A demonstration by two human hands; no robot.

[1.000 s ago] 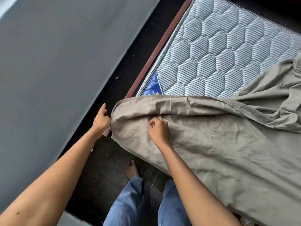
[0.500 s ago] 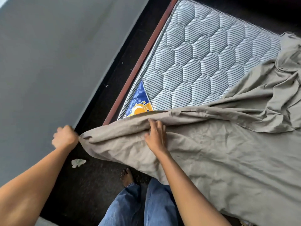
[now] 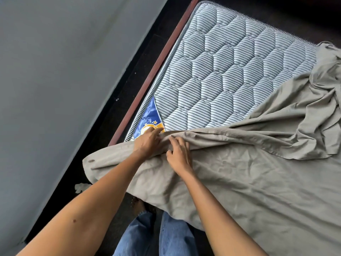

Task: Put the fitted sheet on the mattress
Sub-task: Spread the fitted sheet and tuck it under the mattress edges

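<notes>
A taupe fitted sheet [image 3: 258, 182] covers the near and right part of a grey striped, hexagon-quilted mattress [image 3: 221, 71]. It is bunched in folds at the right [image 3: 324, 111]. The far left part of the mattress is bare, with a blue and orange label [image 3: 150, 119] at its near left corner. My left hand [image 3: 147, 143] lies on the sheet's folded hem just below the label, fingers hooked over the edge. My right hand [image 3: 178, 154] sits right beside it, its curled fingers pinching the same fold. The sheet's loose corner [image 3: 96, 163] hangs past the mattress to the left.
A reddish-brown bed frame rail [image 3: 156, 67] runs along the mattress's left side. Beyond a narrow strip of dark floor [image 3: 114, 108] stands a grey wall [image 3: 55, 89]. A white paper scrap [image 3: 81, 187] lies on the floor. My jeans [image 3: 153, 235] and a bare foot [image 3: 137, 205] are below.
My left hand let go of the sheet's corner out at the left and came right to the hem beside my right hand. The freed corner now droops over the mattress edge.
</notes>
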